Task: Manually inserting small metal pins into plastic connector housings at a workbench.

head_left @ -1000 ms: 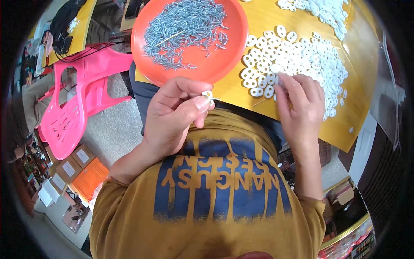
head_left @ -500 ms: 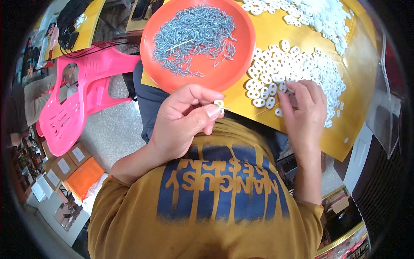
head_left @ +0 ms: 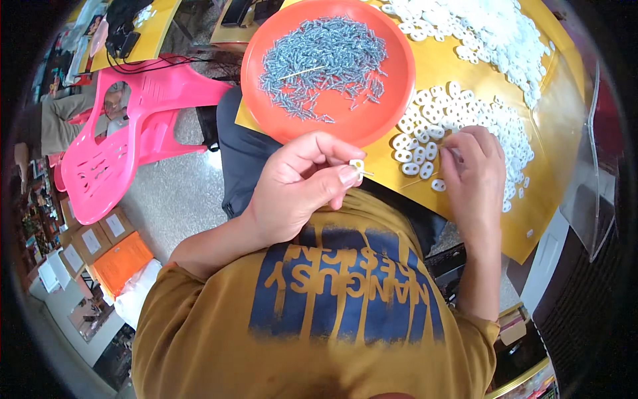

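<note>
The left hand [head_left: 296,189] pinches one white piece [head_left: 357,164] with a screw [head_left: 367,173], near the orange plate [head_left: 345,126]; the right hand [head_left: 476,171] is at the white pile [head_left: 508,126], fingers bent, whether holding something I cannot tell

The thumb and fingers of the left hand [head_left: 302,189] cover part of the white piece [head_left: 359,167] and the near end of the thin screw [head_left: 367,173] that juts from it, whose thread is too small and blurred to make out. The fingertips of the right hand [head_left: 477,179] curl under, out of sight, so whether they hold anything cannot be told, and that hand hides some of the lower pile [head_left: 468,110]. The top edge clips the orange plate [head_left: 392,110] and the upper pile [head_left: 498,40], while another person [head_left: 60,130] at the left is mostly lost to view.
</note>
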The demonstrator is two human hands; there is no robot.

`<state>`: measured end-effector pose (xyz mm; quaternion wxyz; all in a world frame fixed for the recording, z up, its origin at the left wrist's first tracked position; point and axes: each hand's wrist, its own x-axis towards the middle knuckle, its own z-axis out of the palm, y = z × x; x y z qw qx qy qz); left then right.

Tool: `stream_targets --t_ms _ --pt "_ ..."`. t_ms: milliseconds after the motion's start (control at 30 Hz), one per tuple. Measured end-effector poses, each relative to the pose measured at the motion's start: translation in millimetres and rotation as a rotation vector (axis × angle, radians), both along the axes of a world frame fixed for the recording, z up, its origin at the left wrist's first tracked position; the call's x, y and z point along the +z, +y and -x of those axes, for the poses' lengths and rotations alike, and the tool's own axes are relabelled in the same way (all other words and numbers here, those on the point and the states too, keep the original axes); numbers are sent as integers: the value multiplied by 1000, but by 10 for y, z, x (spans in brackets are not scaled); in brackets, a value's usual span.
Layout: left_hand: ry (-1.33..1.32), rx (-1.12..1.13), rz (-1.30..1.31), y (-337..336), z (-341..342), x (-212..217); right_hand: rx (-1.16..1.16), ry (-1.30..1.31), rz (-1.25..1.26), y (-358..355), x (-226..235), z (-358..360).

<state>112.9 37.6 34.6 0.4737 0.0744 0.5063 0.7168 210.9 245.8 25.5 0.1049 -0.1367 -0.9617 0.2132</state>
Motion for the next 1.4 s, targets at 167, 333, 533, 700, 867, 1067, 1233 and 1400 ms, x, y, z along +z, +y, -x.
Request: stream_targets --t_ms 167,333,533,700,867,1067,1233,1400 --pt "22 -18 10 37 13 34 6 50 32 -8 -62 -5" --pt "35 -37 -46 92 15 68 -76 134 174 -13 -62 -73" --pt "98 -110 -11 304 21 266 -358 434 1532 -139 214 -83" --pt "134 -101 -187 436 28 274 -314 469 1848 -319 316 -69" --pt "123 -113 -196 462 11 308 -336 434 1878 -439 361 -26" --pt "80 -58 -227 436 7 243 -256 305 1903 -487 303 -27" --pt "52 -41 -247 425 -4 222 -212 244 1890 -518 291 -18" --pt "36 -40 -208 391 8 232 -206 315 1868 -536 244 -36"
